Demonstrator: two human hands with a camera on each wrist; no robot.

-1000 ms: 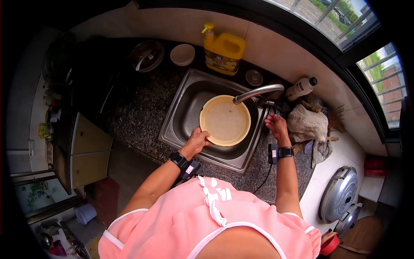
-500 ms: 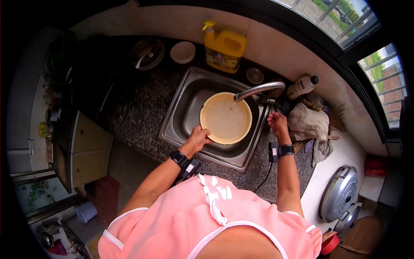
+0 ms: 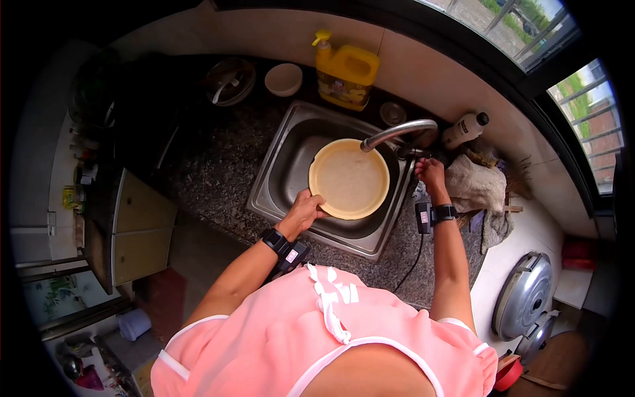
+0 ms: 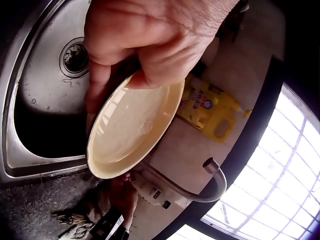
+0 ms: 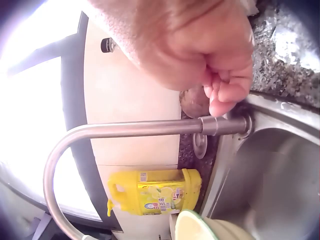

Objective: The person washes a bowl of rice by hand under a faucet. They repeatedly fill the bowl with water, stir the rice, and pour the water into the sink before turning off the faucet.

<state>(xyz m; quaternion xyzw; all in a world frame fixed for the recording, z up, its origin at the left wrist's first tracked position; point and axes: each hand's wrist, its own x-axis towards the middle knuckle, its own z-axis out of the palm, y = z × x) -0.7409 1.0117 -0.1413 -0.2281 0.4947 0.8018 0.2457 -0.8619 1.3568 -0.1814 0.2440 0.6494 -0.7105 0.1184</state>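
My left hand [image 3: 304,210] grips the near left rim of a pale yellow basin [image 3: 349,178], thumb inside and fingers underneath. The basin is over the sink [image 3: 281,159], below the spout of the curved metal faucet [image 3: 400,132]. Water glints inside the basin in the left wrist view, where it appears tilted. My right hand [image 3: 431,173] is at the faucet's base with curled fingers. In the right wrist view its thumb and fingertips [image 5: 222,102] pinch at the faucet handle, which they mostly hide.
Behind the sink stand a yellow detergent jug [image 3: 347,76] and a bowl [image 3: 284,80]. A white bottle [image 3: 465,129] and a draped cloth [image 3: 477,185] are right of the faucet. Stacked dishes [image 3: 231,83] sit at the back left. A large metal lid [image 3: 526,298] leans at the right.
A thin stream below the spout half a second ago no longer shows. My right hand has shifted slightly up and right, toward the faucet's base. My left hand keeps its grip on the basin.
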